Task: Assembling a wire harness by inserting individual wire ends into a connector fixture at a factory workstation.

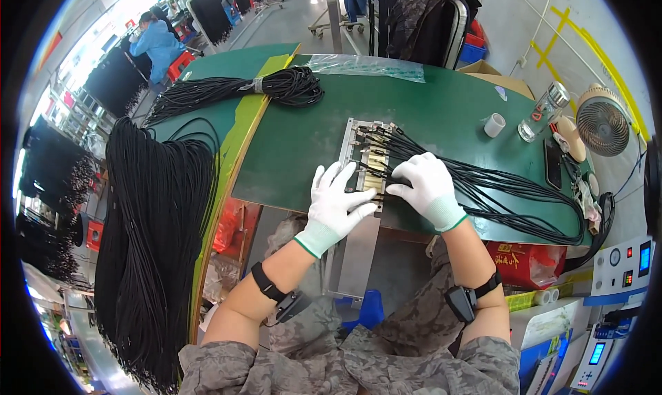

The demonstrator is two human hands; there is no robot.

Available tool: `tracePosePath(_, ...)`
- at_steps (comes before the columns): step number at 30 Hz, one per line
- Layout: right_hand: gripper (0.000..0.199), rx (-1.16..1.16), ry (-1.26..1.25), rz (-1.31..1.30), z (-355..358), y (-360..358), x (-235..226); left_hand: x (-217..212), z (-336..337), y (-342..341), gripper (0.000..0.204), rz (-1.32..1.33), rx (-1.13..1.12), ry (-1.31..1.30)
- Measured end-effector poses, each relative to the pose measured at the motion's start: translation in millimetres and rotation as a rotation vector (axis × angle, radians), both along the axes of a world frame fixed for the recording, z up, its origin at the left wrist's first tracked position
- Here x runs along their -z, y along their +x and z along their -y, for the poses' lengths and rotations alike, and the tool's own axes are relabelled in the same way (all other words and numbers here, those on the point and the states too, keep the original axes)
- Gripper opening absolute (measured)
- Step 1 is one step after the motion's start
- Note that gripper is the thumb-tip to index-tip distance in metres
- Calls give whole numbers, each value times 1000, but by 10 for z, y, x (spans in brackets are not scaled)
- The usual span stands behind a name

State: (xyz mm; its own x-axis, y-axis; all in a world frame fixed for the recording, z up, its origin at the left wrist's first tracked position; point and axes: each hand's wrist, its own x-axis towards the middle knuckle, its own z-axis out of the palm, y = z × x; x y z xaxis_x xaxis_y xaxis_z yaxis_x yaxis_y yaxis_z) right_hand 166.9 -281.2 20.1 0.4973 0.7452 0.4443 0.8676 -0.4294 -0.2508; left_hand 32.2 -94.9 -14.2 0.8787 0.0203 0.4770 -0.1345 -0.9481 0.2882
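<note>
Black cables (479, 181) are laid from the jig (373, 180), at the desk's (283, 154) near edge, toward its right edge. They should prove light, limp and smooth, best gripped close to their ends. The left hand's (334, 205) fingers are spread; whether anything is pinched by the right hand (427, 185) cannot be told.

Watching from afar, I see a green worktop (293, 150); right of it rises a pale wall (512, 12) marked with yellow tape (592, 45). Beyond its far edge I make out a metal-framed chair (456, 36) and glossy grey floor (293, 24), while a red stool (181, 65) stands past its far left corner, near bright white light
</note>
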Motion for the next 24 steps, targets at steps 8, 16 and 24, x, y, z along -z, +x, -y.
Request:
tracePosePath(8, 11, 21, -1, 2, 19, 163, 46, 101, -73, 43, 25, 139, -9, -131)
tracePosePath(16, 14, -229, 190, -92, -120, -45, 6, 95, -131, 40, 9, 152, -50, -597)
tracePosePath(24, 14, -219, 188, -299, -108, -108, 31, 20, -190, 13, 3, 262, 77, -580)
